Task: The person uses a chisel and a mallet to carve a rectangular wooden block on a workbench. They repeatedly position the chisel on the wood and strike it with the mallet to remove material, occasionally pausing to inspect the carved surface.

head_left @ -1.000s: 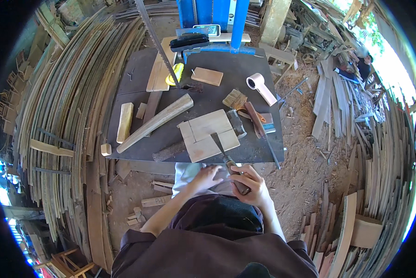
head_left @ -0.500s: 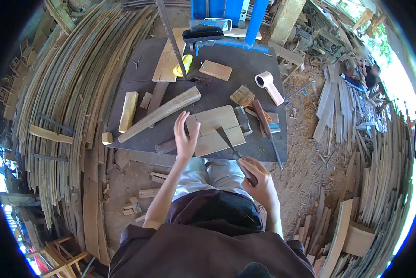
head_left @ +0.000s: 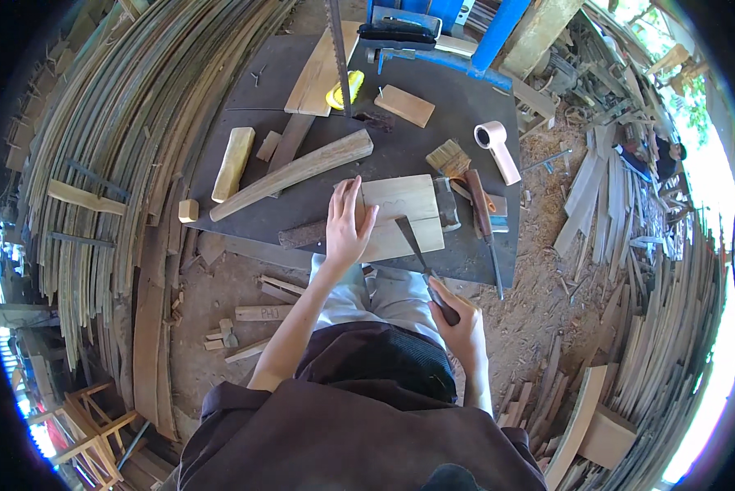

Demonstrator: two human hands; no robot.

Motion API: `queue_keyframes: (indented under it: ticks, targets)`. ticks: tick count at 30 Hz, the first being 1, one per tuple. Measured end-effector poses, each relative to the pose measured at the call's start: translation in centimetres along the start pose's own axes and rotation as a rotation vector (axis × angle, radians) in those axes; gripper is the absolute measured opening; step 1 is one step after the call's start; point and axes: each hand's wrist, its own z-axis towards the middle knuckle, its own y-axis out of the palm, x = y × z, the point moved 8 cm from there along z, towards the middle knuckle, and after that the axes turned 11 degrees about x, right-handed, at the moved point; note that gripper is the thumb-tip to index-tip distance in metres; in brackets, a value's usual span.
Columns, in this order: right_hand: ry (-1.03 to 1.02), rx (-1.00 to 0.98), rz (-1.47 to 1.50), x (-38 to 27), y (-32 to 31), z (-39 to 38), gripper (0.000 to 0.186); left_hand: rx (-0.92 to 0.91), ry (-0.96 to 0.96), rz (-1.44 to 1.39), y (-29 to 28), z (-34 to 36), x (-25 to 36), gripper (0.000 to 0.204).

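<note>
Pale squarish wooden board [head_left: 408, 196] lies on the dark tabletop [head_left: 466, 94], seemingly steadied by the left hand [head_left: 349, 235], thumb and fingers apart. The right hand [head_left: 464, 321] clamps a dark-handled steel chisel [head_left: 421, 259], which next needs careful placing.

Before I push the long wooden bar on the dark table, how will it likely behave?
The long wooden bar looks thick and solid, so it should stay stiff. Its sides appear flat, so it will probably slide, not roll. It crosses over a flat brown strip, so it might rock or drag that along.
</note>
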Motion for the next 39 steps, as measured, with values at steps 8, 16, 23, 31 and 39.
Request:
queue_keyframes:
  ticks: [8,16,23,31,39]
  targets:
    - [-0.033,-0.005,-0.016,-1.1,1.0,1.0,0.042,-0.059,-0.158,0.035,0.5,0.6,-1.1,0.04]
    - [-0.014,0.016,0.05,-0.5,1.0,0.3,0.039,-0.091,-0.126,0.029,0.9,1.4,-1.4,0.033]
    - [-0.043,-0.024,0.002,-2.3,1.5,2.6,0.039,-0.05,-0.08,0.053,0.8,1.3,-1.8,0.03]
    - [-0.001,-0.045,-0.011,-2.3,1.8,2.6,0.039,-0.063,-0.086,0.023,1.0,1.2,-1.9,0.028]
    - [0.03,-0.066,-0.077,-4.1,1.0,1.7,0.038,-0.116,-0.171,0.006,1.1,1.2,-1.8,0.028]
